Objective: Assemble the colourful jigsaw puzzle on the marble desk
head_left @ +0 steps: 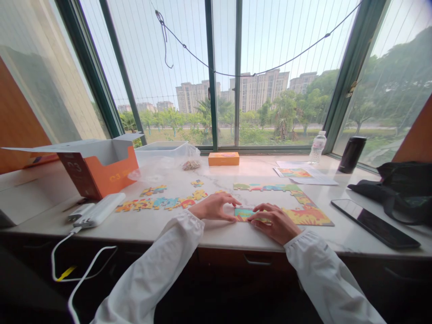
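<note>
A partly joined jigsaw puzzle point(312, 215) lies flat on the table, its strips forming the top, right and bottom edges. At the left end of its bottom strip is a green and yellow section point(243, 213). My left hand point(214, 207) curves beside that end, thumb and index finger apart, their tips close to or touching its edge. From the right, my right hand point(275, 221) presses its bent fingers and thumb onto jigsaw pieces in the bottom strip, covering part of them. Loose and partly joined jigsaw pieces point(165, 202) lie to the left.
An orange and grey box point(104, 171) and white power bank point(101, 210) stand left, near a clear plastic bin point(162, 148). Behind are a small orange box point(223, 159) and printed sheets point(303, 174). To the right are a bottle point(317, 147), black flask point(352, 155) and phone point(374, 222).
</note>
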Demonstrator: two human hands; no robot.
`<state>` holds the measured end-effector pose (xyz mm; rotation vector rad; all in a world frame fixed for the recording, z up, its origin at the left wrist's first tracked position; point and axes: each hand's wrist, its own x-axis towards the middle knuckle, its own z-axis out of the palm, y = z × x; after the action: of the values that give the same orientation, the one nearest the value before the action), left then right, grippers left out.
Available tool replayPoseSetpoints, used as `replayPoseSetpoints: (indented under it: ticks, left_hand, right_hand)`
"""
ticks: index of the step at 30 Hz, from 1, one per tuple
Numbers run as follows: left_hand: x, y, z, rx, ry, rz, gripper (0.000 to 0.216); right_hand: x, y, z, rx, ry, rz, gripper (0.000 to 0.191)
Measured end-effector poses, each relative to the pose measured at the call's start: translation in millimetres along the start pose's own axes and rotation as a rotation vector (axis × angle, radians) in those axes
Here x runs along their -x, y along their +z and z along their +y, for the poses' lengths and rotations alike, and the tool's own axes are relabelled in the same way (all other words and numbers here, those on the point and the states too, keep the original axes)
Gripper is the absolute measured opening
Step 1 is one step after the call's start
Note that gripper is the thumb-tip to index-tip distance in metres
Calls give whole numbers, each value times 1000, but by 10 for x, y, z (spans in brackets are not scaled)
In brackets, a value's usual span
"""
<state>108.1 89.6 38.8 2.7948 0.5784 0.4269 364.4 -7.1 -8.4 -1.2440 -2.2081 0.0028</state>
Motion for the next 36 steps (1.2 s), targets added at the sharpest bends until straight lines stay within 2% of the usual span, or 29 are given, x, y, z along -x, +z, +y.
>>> replayPoseSetpoints:
  ticks: [12,22,29,36]
  left_hand:
    - [-11,88,-100,121,10,51,57]
    - [3,96,-89,176,-17,56,55]
    - [40,110,-15,101,-51,47,50]
    - [66,113,142,-39,-151,56,46]
  right_hand:
    - [-6,27,9,-92,9,-31,24]
    - [-23,-2,-42,-113,26,-48,26]
    - [-21,4,-46,-68,29,-54,29]
    - [-24,21,-31,-60,21,-48,29]
